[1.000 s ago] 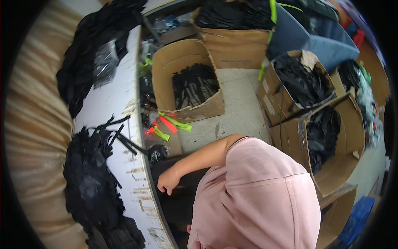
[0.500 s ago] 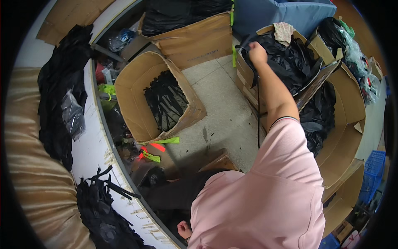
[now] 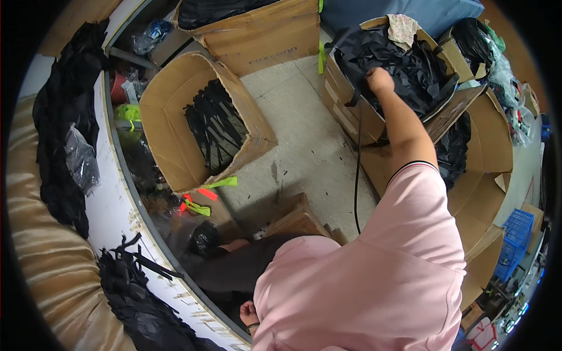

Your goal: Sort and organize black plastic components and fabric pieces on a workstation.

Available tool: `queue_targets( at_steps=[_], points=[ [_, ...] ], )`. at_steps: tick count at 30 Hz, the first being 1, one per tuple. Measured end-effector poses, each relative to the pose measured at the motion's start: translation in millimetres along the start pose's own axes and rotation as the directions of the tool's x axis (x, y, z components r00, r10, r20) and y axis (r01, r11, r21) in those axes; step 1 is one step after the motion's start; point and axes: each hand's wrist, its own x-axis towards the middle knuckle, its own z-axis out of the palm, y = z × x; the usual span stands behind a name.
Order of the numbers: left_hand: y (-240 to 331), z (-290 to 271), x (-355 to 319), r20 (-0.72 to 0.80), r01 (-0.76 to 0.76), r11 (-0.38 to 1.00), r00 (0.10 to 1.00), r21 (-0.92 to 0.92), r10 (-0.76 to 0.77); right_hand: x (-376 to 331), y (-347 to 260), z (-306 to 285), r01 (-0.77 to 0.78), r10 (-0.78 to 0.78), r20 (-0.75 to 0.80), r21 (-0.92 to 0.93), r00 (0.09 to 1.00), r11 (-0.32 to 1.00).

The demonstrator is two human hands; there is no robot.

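Note:
My right hand (image 3: 381,81) is closed at the near left part of a cardboard box (image 3: 344,111), its fingers pressed into a heap of black fabric strips (image 3: 404,64). It grips some of this fabric, though how much is hidden. A patterned cloth (image 3: 402,31) lies over the far rim of that box. Low beside my body, by the white table's edge, my left hand (image 3: 249,314) is curled closed, with nothing visible in it.
An open carton (image 3: 158,111) with black strips inside stands left of centre on the floor. Black fabric heaps (image 3: 64,134) lie along the white tabletop (image 3: 111,205). More cartons (image 3: 486,140) stand at right, near a blue crate (image 3: 516,243). A black cable (image 3: 358,181) hangs beside the fabric box.
My right hand has moved from the box's far left edge nearer to me, onto the heap. The view has shifted, so most things sit a little further up and left. My left hand stays low.

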Motion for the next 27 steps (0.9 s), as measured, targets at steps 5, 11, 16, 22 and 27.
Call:
queue_targets(
  at_steps=[5,11,16,22,27],
  points=[
    [19.1,6.4,-4.4,0.046,-0.128,0.992,0.991,0.005,0.128,28.3,41.2,-61.5,0.027,-0.009,-0.195,0.088,0.981,0.996],
    [-13.1,-5.8,8.6,0.002,-0.12,0.993,0.993,0.014,0.12,39.5,107.2,-133.5,0.303,-0.306,-0.049,0.346,0.951,0.888],
    [-15.6,4.7,12.1,-0.063,-0.228,0.967,0.97,0.115,0.236,-22.1,142.6,-101.5,0.412,-0.377,0.266,-0.092,0.887,0.906],
    [-7.5,14.5,6.3,-0.088,-0.269,0.949,0.954,0.166,0.286,-62.1,165.4,-42.3,0.389,-0.32,0.277,-0.247,0.906,0.888],
    [-3.2,18.5,0.8,-0.103,-0.258,0.946,0.954,0.195,0.281,-51.0,148.3,-27.6,0.328,-0.108,0.458,-0.435,0.882,0.838]
  ],
)
